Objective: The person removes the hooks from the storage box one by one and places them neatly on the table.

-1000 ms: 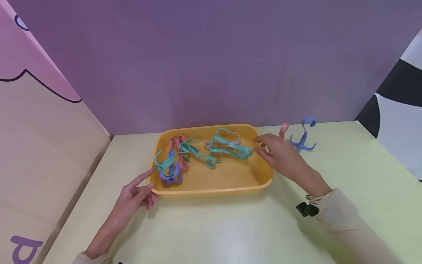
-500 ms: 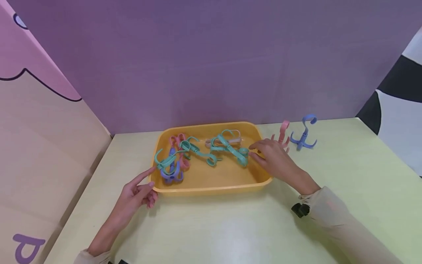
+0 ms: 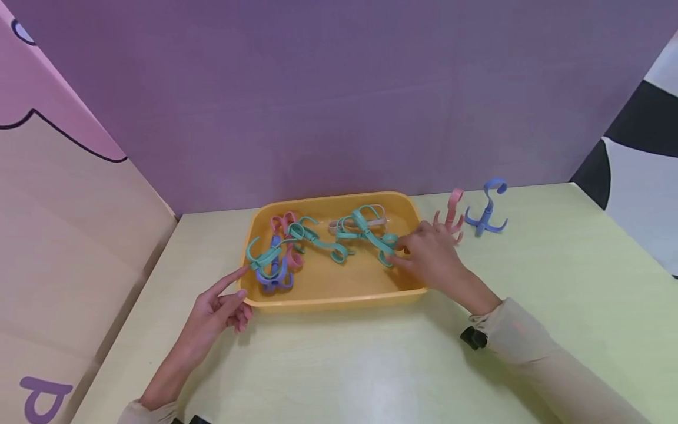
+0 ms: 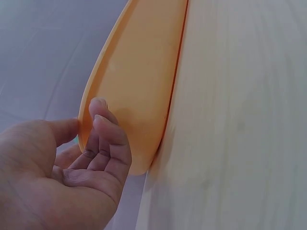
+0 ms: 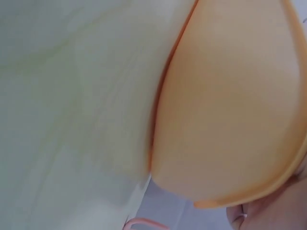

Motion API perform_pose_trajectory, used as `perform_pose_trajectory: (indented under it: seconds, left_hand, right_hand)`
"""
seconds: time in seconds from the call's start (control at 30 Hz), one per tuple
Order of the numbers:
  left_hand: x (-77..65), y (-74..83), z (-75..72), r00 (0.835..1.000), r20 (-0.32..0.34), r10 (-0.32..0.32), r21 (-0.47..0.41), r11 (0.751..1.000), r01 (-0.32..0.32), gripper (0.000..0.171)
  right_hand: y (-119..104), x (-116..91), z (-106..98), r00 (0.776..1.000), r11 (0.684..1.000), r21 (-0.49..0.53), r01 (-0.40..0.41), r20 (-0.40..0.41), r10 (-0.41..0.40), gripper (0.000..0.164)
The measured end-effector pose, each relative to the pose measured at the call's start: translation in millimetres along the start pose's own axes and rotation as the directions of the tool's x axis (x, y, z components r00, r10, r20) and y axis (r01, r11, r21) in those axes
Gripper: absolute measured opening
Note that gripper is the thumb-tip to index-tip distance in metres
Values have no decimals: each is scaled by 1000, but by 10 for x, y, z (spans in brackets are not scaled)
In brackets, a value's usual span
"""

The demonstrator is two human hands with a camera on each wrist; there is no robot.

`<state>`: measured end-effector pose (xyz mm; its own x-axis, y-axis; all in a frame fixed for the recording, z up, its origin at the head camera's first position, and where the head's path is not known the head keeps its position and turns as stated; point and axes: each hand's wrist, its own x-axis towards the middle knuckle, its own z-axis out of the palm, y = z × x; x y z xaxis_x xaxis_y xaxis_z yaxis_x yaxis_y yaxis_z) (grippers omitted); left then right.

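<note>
I see the right hand [image 3: 431, 256] over the yellow tray [image 3: 339, 284], thumb and index at the end of a teal hook [image 3: 366, 229] lying inside; I cannot tell whether those fingers pinch it. The left hand [image 3: 218, 311], thumb and index finger apart, touches the tray's left rim. A pink hook [image 3: 452, 212] and a blue hook [image 3: 484, 218] stand on the table [image 3: 328, 365], right of the tray.

An orange tray [image 5: 225, 110] sits on the pale tabletop [image 5: 72, 115]; fingers [image 5: 278, 208] show behind its rim.
</note>
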<state>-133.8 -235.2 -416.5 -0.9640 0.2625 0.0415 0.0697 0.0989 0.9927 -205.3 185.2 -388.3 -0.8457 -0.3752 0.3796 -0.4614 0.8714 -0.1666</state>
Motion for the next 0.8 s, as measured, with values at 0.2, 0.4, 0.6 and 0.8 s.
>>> perform_pose_trajectory:
  seconds: [0.2, 0.4, 0.6, 0.8]
  left_hand:
    - [7, -7, -2, 1000, -2, 16, -9, 1000, -16, 50]
    - [5, -13, 0, 1000, 0, 6, -13, 1000, -6, 51]
    - [-3, -10, 13, 1000, 5, -5, -15, 1000, 5, 51]
    - [-2, -7, 4, 1000, 5, 0, -12, 1000, 0, 51]
  right_hand:
    - [-67, 40, 22, 998, 993, -117, -23, 54, 29, 27]
    - [-90, 67, 38, 1000, 992, -124, -20, 9, 22, 26]
    - [-35, 83, 14, 998, 998, 25, -53, -26, 53, 30]
    - [70, 123, -103, 988, 969, 233, -86, -103, 113, 20]
